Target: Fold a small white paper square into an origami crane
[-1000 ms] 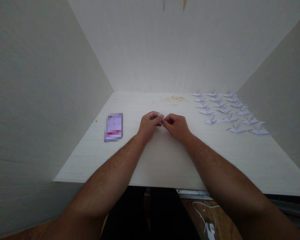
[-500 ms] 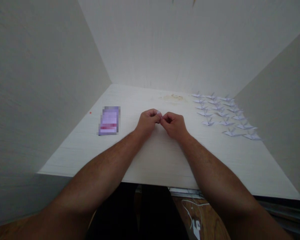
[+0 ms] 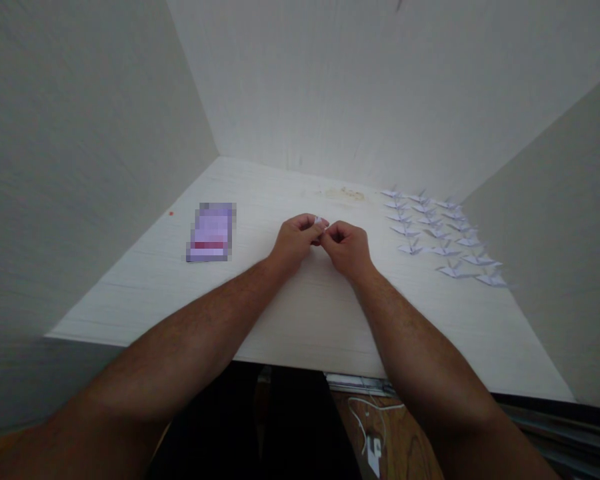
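My left hand (image 3: 294, 239) and my right hand (image 3: 346, 245) meet at the middle of the white table (image 3: 300, 313), fingers pinched together. Between the fingertips sits a small piece of pale folded paper (image 3: 321, 222), mostly hidden by the fingers. Both hands rest on the table top. To the right lie several small folded paper cranes (image 3: 440, 230) in rows.
A purple packet (image 3: 210, 232), blurred, lies flat at the left of the table. A faint brownish stain (image 3: 344, 194) marks the far middle. White walls close in at left, back and right. Below the front edge, a white cable (image 3: 375, 427) lies on a wooden floor.
The hands stay pinched on the paper in the same place. The view has swung, so everything sits a little further left and the table's front edge is lower.
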The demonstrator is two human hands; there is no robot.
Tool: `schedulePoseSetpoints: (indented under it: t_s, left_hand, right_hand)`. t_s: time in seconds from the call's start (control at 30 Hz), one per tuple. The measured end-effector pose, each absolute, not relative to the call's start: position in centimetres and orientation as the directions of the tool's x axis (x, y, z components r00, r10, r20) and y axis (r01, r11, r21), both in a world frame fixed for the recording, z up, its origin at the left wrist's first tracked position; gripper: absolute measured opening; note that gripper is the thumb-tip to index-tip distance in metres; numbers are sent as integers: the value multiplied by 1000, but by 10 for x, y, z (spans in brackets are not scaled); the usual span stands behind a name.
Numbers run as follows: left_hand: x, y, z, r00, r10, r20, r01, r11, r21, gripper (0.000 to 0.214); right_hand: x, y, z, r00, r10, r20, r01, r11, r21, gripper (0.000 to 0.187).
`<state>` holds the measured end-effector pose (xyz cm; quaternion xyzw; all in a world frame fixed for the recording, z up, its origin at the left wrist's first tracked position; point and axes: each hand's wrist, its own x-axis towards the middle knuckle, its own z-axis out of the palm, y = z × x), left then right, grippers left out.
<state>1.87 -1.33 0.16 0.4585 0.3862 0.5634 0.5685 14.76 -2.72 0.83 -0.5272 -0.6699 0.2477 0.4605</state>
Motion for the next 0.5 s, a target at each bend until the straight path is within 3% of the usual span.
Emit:
schedulePoseSetpoints:
  t_s: [0.27, 0.5]
  left_hand:
    - [15, -13, 4, 92, 990, 106, -315, -72, 947, 9]
    - [15, -13, 3, 72, 988, 140, -245, -119, 962, 16]
  right_hand:
    - [147, -28, 9, -21, 938, 346, 438, 320, -840, 24]
    - [146, -29, 8, -49, 945, 325, 454, 311, -835, 26]
